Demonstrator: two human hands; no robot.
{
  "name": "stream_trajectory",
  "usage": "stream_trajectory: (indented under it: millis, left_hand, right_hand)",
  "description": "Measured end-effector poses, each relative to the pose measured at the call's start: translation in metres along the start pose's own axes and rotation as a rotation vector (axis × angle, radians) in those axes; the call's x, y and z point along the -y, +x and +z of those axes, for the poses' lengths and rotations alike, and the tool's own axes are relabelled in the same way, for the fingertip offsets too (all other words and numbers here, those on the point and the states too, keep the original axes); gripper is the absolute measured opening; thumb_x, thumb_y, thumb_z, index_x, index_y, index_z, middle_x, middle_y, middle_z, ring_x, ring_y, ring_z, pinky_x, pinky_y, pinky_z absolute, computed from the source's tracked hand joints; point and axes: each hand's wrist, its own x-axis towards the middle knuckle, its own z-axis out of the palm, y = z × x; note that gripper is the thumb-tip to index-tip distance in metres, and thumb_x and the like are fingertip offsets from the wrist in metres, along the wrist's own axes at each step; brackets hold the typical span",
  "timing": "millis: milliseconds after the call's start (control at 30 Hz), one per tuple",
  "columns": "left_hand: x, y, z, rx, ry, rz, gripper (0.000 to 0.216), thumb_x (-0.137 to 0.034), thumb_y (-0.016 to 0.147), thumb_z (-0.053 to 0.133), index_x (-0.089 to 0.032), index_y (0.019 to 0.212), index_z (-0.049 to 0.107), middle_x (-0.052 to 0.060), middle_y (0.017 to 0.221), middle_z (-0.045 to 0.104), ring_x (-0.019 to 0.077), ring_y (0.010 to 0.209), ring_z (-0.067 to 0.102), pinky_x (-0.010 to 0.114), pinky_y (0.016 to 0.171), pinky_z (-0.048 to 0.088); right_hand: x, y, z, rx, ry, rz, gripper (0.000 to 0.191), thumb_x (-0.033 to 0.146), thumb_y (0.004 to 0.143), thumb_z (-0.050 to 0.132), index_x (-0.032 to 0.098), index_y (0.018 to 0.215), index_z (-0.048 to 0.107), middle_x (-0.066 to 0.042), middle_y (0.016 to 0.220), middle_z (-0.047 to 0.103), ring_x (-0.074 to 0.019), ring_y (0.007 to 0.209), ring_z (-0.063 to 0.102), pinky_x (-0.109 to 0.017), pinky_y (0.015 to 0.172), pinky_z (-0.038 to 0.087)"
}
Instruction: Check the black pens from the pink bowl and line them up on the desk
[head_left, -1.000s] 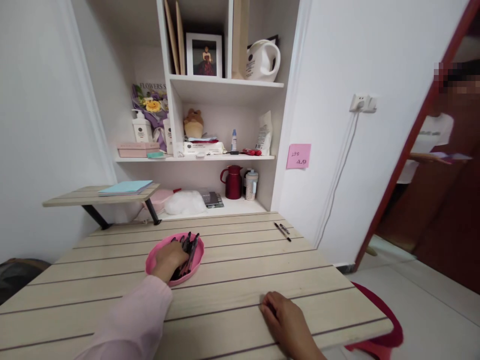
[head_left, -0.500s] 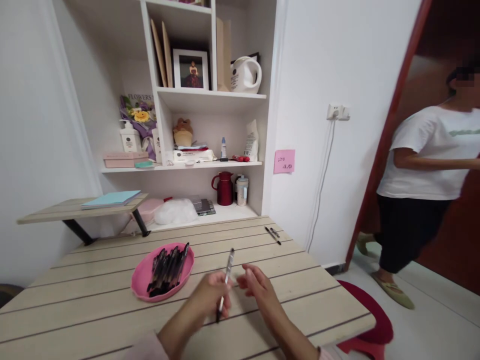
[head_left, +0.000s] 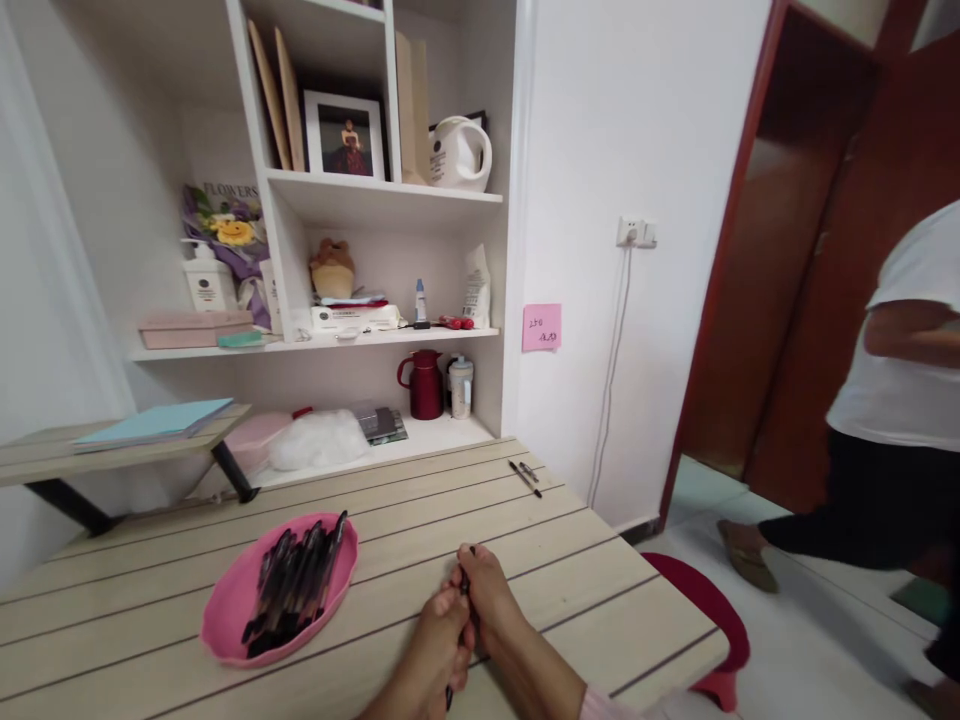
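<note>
Both my hands are closed together on one dark pen (head_left: 465,582) over the front middle of the table. My left hand (head_left: 439,640) wraps round its lower part, and a dark end pokes out below the fingers. Around the upper part are the fingers of my right hand (head_left: 487,590); most of the pen is hidden between the hands. To the left, a pink scalloped tray (head_left: 217,625) holds a pile of several black pens (head_left: 296,580). Farther back on the right lie a black pen (head_left: 525,479) and a small pen piece (head_left: 529,470).
The slatted wooden table (head_left: 420,520) meets a white shelf unit (head_left: 390,190) at the back. A raised board with blue paper (head_left: 154,425) stands at the left. A red stool (head_left: 694,600) is beyond the right edge, and a person (head_left: 900,380) is near the door.
My right hand has come over to the pen and closed on its upper part, where before only my left held it. The view has turned right. The person has moved toward the right edge.
</note>
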Motion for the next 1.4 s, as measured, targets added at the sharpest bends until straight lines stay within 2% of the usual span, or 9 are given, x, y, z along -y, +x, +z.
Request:
stream_trajectory:
  millis: [133, 300, 433, 533, 833, 1000, 1167, 1300, 1400]
  left_hand:
    - [0.009, 0.002, -0.002, 0.176, 0.093, -0.063, 0.042, -0.048, 0.068, 0.053, -0.019, 0.096, 0.046, -0.01, 0.042, 0.042, 0.0025, 0.024, 0.018, 0.019, 0.03, 0.007]
    - [0.006, -0.002, -0.008, 0.205, -0.004, -0.012, 0.039, -0.044, 0.073, 0.049, -0.018, 0.103, 0.046, -0.009, 0.051, 0.045, 0.0013, 0.027, 0.02, 0.018, 0.031, 0.011]
    - [-0.009, 0.0, -0.012, 0.182, 0.002, 0.036, 0.03, -0.042, 0.075, 0.047, -0.019, 0.094, 0.048, -0.009, 0.053, 0.044, 0.0009, 0.03, 0.024, 0.016, 0.031, 0.013]
    - [-0.018, 0.004, -0.012, 0.156, 0.05, 0.059, 0.027, -0.043, 0.075, 0.046, -0.019, 0.086, 0.047, -0.009, 0.052, 0.043, 0.0007, 0.029, 0.024, 0.016, 0.031, 0.012]
    - [-0.008, 0.018, -0.014, 0.051, 0.163, 0.032, 0.034, -0.052, 0.074, 0.045, -0.019, 0.083, 0.049, -0.013, 0.038, 0.035, 0.0018, 0.022, 0.017, 0.017, 0.029, 0.006]
    - [-0.012, 0.016, -0.018, 0.143, 0.05, 0.005, 0.036, -0.055, 0.073, 0.045, -0.02, 0.081, 0.048, -0.012, 0.041, 0.038, 0.0017, 0.023, 0.018, 0.016, 0.026, 0.011]
    - [-0.013, 0.013, -0.017, 0.117, 0.083, -0.009, 0.031, -0.049, 0.077, 0.042, -0.02, 0.085, 0.047, -0.011, 0.042, 0.039, 0.002, 0.024, 0.018, 0.015, 0.026, 0.011]
    - [-0.014, 0.011, -0.018, 0.122, 0.081, 0.002, 0.028, -0.046, 0.079, 0.039, -0.02, 0.086, 0.046, -0.01, 0.044, 0.039, 0.0019, 0.026, 0.019, 0.014, 0.027, 0.012]
    - [-0.013, 0.01, -0.02, 0.12, 0.079, 0.018, 0.027, -0.045, 0.08, 0.039, -0.02, 0.085, 0.045, -0.01, 0.047, 0.039, 0.0017, 0.028, 0.019, 0.014, 0.028, 0.013]
  right_hand:
    - [0.015, 0.022, -0.024, -0.186, 0.124, -0.145, 0.032, 0.047, 0.07, 0.056, 0.021, 0.064, 0.04, 0.008, 0.045, 0.045, -0.0065, 0.038, 0.045, -0.018, 0.037, 0.033]
    - [0.027, 0.029, -0.05, -0.106, 0.246, -0.151, 0.026, 0.04, 0.069, 0.06, 0.021, 0.071, 0.043, 0.006, 0.057, 0.051, -0.0065, 0.045, 0.048, -0.018, 0.042, 0.037]
    - [0.023, 0.021, -0.045, 0.031, 0.193, -0.052, 0.031, 0.041, 0.064, 0.066, 0.018, 0.066, 0.047, 0.008, 0.049, 0.044, -0.0018, 0.034, 0.029, -0.016, 0.034, 0.02]
    - [0.017, 0.014, -0.035, 0.204, 0.084, 0.026, 0.039, 0.052, 0.064, 0.064, 0.016, 0.064, 0.049, 0.009, 0.043, 0.039, -0.0025, 0.034, 0.028, -0.017, 0.034, 0.013]
    - [0.009, 0.018, -0.035, 0.041, -0.157, -0.106, 0.041, 0.046, 0.051, 0.075, 0.015, 0.055, 0.049, 0.009, 0.041, 0.039, -0.0021, 0.037, 0.026, -0.019, 0.038, 0.015]
    - [0.011, 0.016, -0.031, 0.127, -0.13, -0.04, 0.042, 0.051, 0.056, 0.07, 0.014, 0.064, 0.053, 0.01, 0.035, 0.037, -0.0028, 0.033, 0.026, -0.019, 0.037, 0.013]
    - [0.011, 0.015, -0.029, 0.077, -0.093, -0.037, 0.042, 0.048, 0.052, 0.074, 0.016, 0.06, 0.048, 0.011, 0.035, 0.034, -0.0018, 0.032, 0.025, -0.019, 0.037, 0.012]
    - [0.016, 0.013, -0.031, 0.2, -0.043, 0.001, 0.04, 0.047, 0.055, 0.073, 0.014, 0.065, 0.053, 0.011, 0.035, 0.033, -0.0015, 0.032, 0.022, -0.019, 0.036, 0.014]
    - [0.019, 0.009, -0.029, 0.18, -0.025, 0.031, 0.039, 0.046, 0.057, 0.073, 0.015, 0.068, 0.053, 0.012, 0.035, 0.035, -0.0016, 0.032, 0.024, -0.018, 0.037, 0.017]
